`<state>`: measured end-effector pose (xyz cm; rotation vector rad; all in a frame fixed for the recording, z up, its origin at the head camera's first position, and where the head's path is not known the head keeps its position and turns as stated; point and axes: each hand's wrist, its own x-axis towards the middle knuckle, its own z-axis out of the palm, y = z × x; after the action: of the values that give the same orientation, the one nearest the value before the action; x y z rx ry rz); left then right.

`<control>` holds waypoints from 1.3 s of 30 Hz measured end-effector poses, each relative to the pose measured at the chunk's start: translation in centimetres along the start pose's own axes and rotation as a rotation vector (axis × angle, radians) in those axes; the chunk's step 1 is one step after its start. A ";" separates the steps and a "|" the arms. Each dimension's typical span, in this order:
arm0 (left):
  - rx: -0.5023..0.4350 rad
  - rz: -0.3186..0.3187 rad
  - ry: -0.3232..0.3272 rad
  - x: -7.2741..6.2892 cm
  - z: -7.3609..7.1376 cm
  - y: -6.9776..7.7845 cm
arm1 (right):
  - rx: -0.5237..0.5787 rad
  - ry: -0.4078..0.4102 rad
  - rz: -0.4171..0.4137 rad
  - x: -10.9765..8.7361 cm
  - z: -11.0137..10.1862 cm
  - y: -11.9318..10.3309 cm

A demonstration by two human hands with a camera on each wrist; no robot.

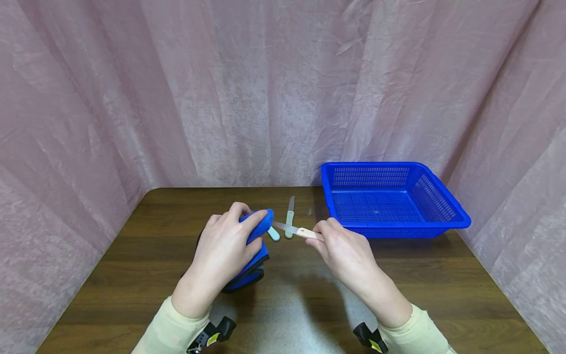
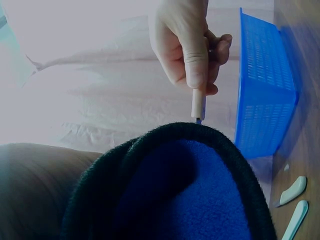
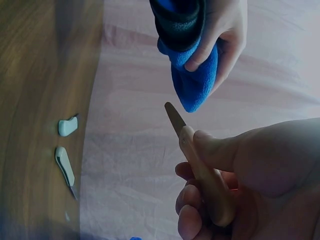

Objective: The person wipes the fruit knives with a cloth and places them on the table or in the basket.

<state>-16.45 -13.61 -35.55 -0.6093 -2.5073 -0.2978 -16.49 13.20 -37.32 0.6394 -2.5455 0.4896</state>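
My left hand [image 1: 221, 250] grips a bunched blue cloth [image 1: 258, 225] with black edging between thumb and fingers. In the left wrist view the cloth's dark trim fills the lower middle. To the right, my right hand [image 1: 349, 250] holds a small knife [image 1: 307, 233] by its cream handle, blade toward the cloth. The right wrist view shows the knife's tip just short of the cloth's blue end, with the thumb along the handle. Beyond the hands lie a folding-style knife with a pale green handle [image 1: 289, 218] and another pale green handle [image 1: 273, 234], its blade hidden behind the cloth.
A blue plastic basket [image 1: 398, 225] with slatted walls stands at the back right of the brown wooden table [image 1: 132, 275]. Pink curtains [image 1: 247, 98] hang behind and on both sides of the table.
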 end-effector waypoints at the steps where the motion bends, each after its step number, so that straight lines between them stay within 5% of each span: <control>1: 0.000 0.002 0.003 0.0 0.0 0.0 | 0.001 0.001 -0.002 0.0 0.0 0.0; 39: 0.032 0.154 -0.017 -0.3 1.2 3.0 | 0.002 -0.049 -0.026 -0.2 0.1 -0.4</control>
<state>-15.29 -10.75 -36.44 -0.7901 -2.4595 -0.1948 -16.11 12.89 -37.39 0.6917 -2.5793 0.4735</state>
